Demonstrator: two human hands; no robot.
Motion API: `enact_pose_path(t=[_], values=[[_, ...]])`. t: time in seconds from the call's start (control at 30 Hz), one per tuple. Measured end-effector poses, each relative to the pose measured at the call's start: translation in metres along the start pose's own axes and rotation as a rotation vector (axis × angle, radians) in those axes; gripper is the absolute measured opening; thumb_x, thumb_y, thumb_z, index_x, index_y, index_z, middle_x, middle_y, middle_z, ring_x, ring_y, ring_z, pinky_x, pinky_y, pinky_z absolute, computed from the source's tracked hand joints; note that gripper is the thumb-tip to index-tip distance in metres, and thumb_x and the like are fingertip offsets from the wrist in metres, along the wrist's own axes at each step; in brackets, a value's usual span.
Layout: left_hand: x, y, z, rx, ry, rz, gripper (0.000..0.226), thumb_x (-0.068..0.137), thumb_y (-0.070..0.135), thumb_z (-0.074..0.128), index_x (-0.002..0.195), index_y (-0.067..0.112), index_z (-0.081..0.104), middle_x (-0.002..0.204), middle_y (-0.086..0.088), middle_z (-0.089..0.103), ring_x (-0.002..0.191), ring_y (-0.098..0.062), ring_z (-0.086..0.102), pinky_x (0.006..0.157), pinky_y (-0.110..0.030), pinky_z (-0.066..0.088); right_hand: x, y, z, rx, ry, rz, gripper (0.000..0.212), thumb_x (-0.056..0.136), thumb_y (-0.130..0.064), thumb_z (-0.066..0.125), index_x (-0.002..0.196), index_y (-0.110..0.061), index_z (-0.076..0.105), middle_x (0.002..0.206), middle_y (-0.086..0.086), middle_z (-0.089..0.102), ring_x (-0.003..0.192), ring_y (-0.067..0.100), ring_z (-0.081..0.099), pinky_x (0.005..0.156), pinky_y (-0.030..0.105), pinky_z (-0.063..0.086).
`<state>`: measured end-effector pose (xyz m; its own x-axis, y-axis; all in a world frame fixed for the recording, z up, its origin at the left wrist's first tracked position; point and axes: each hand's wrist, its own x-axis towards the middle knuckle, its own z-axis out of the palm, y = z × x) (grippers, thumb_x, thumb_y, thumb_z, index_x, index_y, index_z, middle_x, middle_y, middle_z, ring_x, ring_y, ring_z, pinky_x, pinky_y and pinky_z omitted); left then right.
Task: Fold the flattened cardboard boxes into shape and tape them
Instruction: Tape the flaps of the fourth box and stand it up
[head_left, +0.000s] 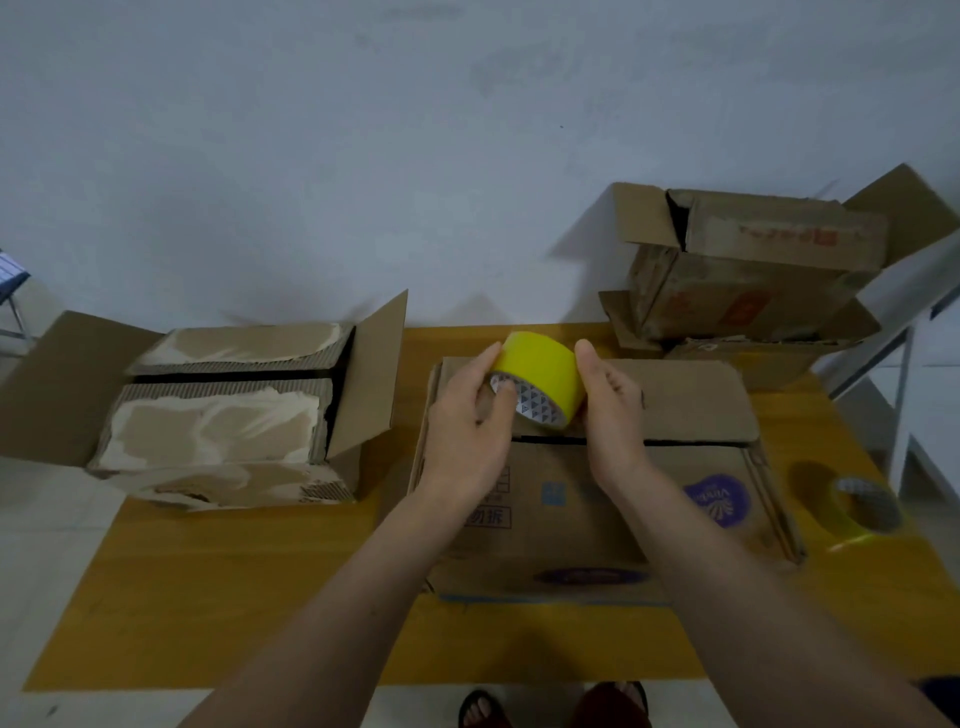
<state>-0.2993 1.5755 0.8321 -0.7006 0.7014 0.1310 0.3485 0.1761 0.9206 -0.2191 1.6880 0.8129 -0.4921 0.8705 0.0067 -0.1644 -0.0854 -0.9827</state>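
Observation:
A folded cardboard box with blue and purple print lies on the yellow table, its two top flaps closed with a dark slit between them. Above that slit I hold a yellow tape roll between both hands. My left hand grips the roll's left side, with a finger at its patterned core. My right hand holds the right side, thumb up along the yellow face. No loose tape end shows.
A torn cardboard box with open flaps sits at the table's left end. Stacked cardboard boxes stand at the back right. A second tape roll lies at the right edge. A white frame stands to the right. Feet show below.

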Motion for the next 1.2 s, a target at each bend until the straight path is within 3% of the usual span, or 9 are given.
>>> enact_pose_path(t=[0.07, 0.33, 0.47, 0.53, 0.6, 0.8, 0.93, 1.1, 1.2], values=[[-0.003, 0.000, 0.001, 0.019, 0.029, 0.046, 0.041, 0.101, 0.020, 0.048, 0.142, 0.021, 0.046, 0.134, 0.004, 0.054, 0.123, -0.005, 0.048, 0.104, -0.021, 0.041, -0.002, 0.001, 0.001, -0.009, -0.005, -0.026, 0.044, 0.091, -0.042, 0.052, 0.052, -0.023, 0.045, 0.055, -0.005, 0.040, 0.058, 0.008, 0.043, 0.062, 0.022, 0.039], [0.009, -0.005, -0.004, 0.009, 0.065, -0.098, 0.034, 0.101, 0.023, 0.049, 0.133, 0.017, 0.057, 0.125, 0.007, 0.058, 0.109, 0.002, 0.051, 0.085, 0.001, 0.038, -0.007, 0.002, 0.003, -0.077, 0.037, -0.053, 0.040, 0.097, -0.030, 0.051, 0.062, -0.012, 0.046, 0.054, -0.012, 0.039, 0.051, -0.004, 0.040, 0.056, 0.012, 0.037], [0.011, 0.001, -0.009, -0.535, -0.070, -0.522, 0.036, 0.095, 0.036, 0.056, 0.119, 0.010, 0.061, 0.118, -0.010, 0.067, 0.105, -0.019, 0.066, 0.094, -0.032, 0.053, -0.007, 0.003, 0.000, -0.167, -0.044, -0.225, 0.045, 0.095, -0.033, 0.046, 0.057, -0.010, 0.042, 0.054, -0.007, 0.036, 0.053, 0.003, 0.034, 0.052, 0.018, 0.028], [0.011, 0.005, -0.012, -0.794, -0.125, -0.568, 0.035, 0.092, 0.027, 0.060, 0.118, 0.003, 0.061, 0.112, -0.015, 0.070, 0.101, -0.024, 0.069, 0.088, -0.035, 0.057, -0.008, 0.008, -0.001, -0.286, -0.140, -0.327, 0.047, 0.094, -0.035, 0.040, 0.063, -0.002, 0.050, 0.059, 0.003, 0.045, 0.057, 0.010, 0.041, 0.055, 0.023, 0.032], [0.010, 0.007, -0.010, -0.901, -0.147, -0.498, 0.025, 0.091, 0.014, 0.061, 0.113, 0.002, 0.064, 0.109, -0.015, 0.071, 0.099, -0.023, 0.069, 0.087, -0.033, 0.057, -0.009, 0.011, 0.001, -0.370, -0.173, -0.380, 0.042, 0.093, -0.031, 0.036, 0.071, 0.001, 0.052, 0.067, 0.008, 0.050, 0.065, 0.015, 0.047, 0.060, 0.025, 0.037], [-0.002, -0.001, -0.002, -0.511, -0.045, -0.159, 0.023, 0.087, -0.002, 0.064, 0.109, 0.004, 0.070, 0.101, -0.002, 0.075, 0.095, -0.011, 0.069, 0.083, -0.019, 0.053, -0.011, -0.008, 0.011, -0.406, -0.128, -0.390, 0.027, 0.093, -0.016, 0.044, 0.114, -0.009, 0.060, 0.104, 0.003, 0.063, 0.097, 0.009, 0.059, 0.081, 0.017, 0.045], [-0.008, 0.001, 0.002, -0.415, 0.011, -0.062, 0.026, 0.088, -0.002, 0.064, 0.106, 0.016, 0.070, 0.099, 0.010, 0.074, 0.096, -0.004, 0.068, 0.081, -0.013, 0.050, -0.015, -0.014, 0.016, -0.465, -0.142, -0.359, 0.029, 0.094, -0.015, 0.052, 0.120, -0.013, 0.065, 0.109, -0.001, 0.067, 0.103, 0.010, 0.061, 0.087, 0.022, 0.048], [-0.011, 0.003, 0.006, -0.387, 0.080, -0.027, 0.027, 0.089, 0.000, 0.063, 0.107, 0.019, 0.068, 0.101, 0.014, 0.071, 0.097, 0.001, 0.066, 0.080, -0.010, 0.048, -0.025, -0.018, 0.019, -0.429, -0.109, -0.266, 0.030, 0.093, -0.009, 0.056, 0.121, -0.017, 0.065, 0.106, -0.007, 0.066, 0.099, -0.002, 0.060, 0.083, 0.009, 0.044], [-0.012, 0.000, 0.009, -0.384, 0.099, -0.043, 0.023, 0.090, 0.003, 0.064, 0.108, 0.016, 0.069, 0.101, 0.012, 0.072, 0.096, 0.001, 0.067, 0.078, -0.010, 0.048, -0.028, -0.018, 0.019, -0.403, -0.094, -0.212, 0.031, 0.087, -0.008, 0.065, 0.115, -0.022, 0.067, 0.104, -0.009, 0.069, 0.100, 0.002, 0.063, 0.088, 0.019, 0.049]])
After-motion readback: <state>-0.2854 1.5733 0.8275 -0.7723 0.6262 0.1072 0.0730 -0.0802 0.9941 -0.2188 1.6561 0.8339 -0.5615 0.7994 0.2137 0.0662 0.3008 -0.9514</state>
